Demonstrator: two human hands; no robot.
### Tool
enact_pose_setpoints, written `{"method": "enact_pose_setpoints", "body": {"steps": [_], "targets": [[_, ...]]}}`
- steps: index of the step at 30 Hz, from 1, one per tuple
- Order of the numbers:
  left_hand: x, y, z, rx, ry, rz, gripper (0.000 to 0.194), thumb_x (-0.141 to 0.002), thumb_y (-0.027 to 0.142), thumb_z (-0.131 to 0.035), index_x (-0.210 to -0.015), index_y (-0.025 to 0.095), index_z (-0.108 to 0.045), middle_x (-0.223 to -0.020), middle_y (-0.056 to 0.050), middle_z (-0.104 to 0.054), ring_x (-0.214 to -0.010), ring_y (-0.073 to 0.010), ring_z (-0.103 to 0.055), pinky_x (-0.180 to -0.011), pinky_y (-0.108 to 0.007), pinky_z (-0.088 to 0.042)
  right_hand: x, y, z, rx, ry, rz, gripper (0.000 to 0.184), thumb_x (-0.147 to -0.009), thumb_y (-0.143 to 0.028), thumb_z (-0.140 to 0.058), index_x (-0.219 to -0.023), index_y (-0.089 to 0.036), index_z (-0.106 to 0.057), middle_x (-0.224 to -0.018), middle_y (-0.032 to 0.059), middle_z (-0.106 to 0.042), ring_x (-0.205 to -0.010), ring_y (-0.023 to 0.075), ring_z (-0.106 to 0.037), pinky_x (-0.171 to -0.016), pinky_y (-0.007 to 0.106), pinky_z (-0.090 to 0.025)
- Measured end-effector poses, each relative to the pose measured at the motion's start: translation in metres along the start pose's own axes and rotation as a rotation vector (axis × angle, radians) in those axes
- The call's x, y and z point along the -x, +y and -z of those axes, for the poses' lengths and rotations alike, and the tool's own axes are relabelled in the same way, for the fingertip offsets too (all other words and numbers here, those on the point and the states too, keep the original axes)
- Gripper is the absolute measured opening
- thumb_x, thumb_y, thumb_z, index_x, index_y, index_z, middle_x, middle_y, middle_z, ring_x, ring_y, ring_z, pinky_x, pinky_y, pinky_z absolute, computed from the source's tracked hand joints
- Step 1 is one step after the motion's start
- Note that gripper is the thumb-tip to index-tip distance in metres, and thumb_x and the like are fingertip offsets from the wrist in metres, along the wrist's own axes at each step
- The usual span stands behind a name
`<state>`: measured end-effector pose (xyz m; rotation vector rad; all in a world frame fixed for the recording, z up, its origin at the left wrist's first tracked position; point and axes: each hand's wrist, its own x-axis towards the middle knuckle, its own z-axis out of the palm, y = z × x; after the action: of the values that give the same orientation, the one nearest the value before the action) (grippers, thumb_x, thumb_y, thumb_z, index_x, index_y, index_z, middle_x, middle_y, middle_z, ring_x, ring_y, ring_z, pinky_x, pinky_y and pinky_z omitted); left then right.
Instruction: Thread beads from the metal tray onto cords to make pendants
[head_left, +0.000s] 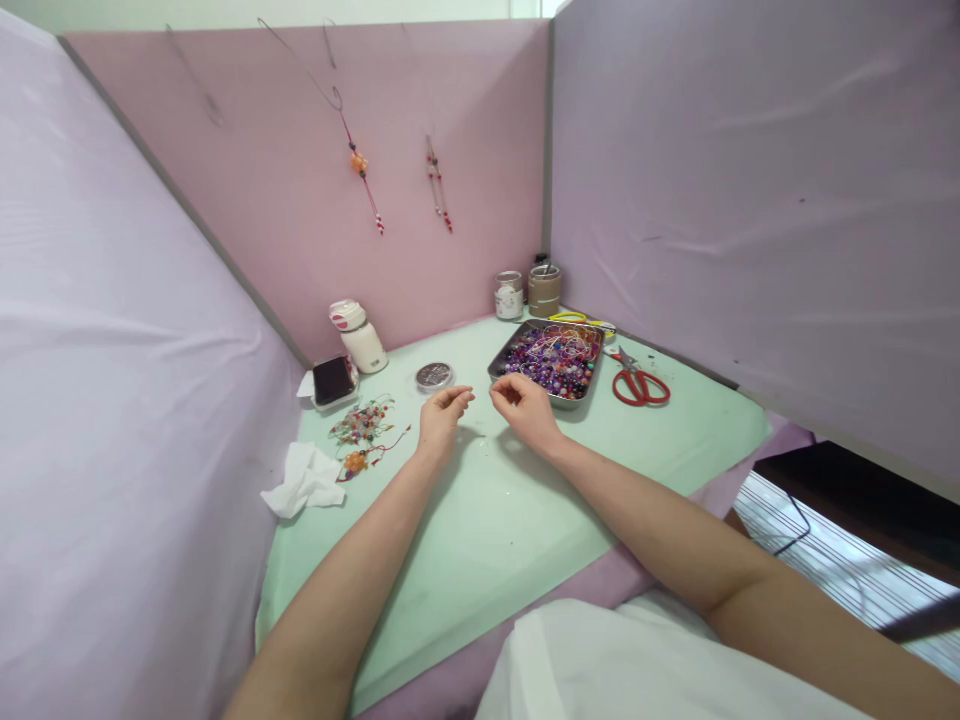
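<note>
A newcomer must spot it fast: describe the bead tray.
On the pale green tabletop, look just beyond the right hand. There sits a rectangular metal tray, left of the red-handled scissors. Unlike its neighbours, it is heaped with mostly purple beads and tangled pale cord.

One head view: from above the near edge of the worktop (465, 560), facing forward and down to its far edge; close, wide framing.
</note>
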<state>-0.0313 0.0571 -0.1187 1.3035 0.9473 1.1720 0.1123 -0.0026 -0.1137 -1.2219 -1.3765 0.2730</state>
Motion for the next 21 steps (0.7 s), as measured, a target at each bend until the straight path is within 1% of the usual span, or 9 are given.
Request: {"method": "enact_pose_setpoints", "body": {"steps": [11,21], "targets": [[-0.0002,-0.0005,0.0009,-0.017,0.003,0.003,0.03,-0.061,0.036,-0.071,-0.084,0.016,-0.071,-0.078,-0.006,-0.067,-0.064,-0.0104,-0.049,-0.063,-0.026,-0.038,0.0003,0.0,0.0003,-0.013,-0.015,-0.01,0.008,-0.076,-0.023,-0.053,-0.071,-0.02,-0.058,-0.068,0.0007,-0.059,-0.062,0.0133,-0.05,-0.062,0.027,-0.041],[-0.0006,-0.0018,0.0021,-0.018,0.001,0.004,0.028,-0.063,0.033,-0.07,-0.085,0.016,-0.07,-0.078,-0.005,-0.067,-0.065,-0.0104,-0.049,-0.064,-0.025,-0.038,0.0004,-0.0016,0.0,-0.015,-0.016,-0.011,0.008,-0.076,-0.022,-0.053,-0.071,-0.019,-0.058,-0.068,0.0006,-0.059,-0.062,0.0131,-0.05,-0.061,0.026,-0.041]]}}
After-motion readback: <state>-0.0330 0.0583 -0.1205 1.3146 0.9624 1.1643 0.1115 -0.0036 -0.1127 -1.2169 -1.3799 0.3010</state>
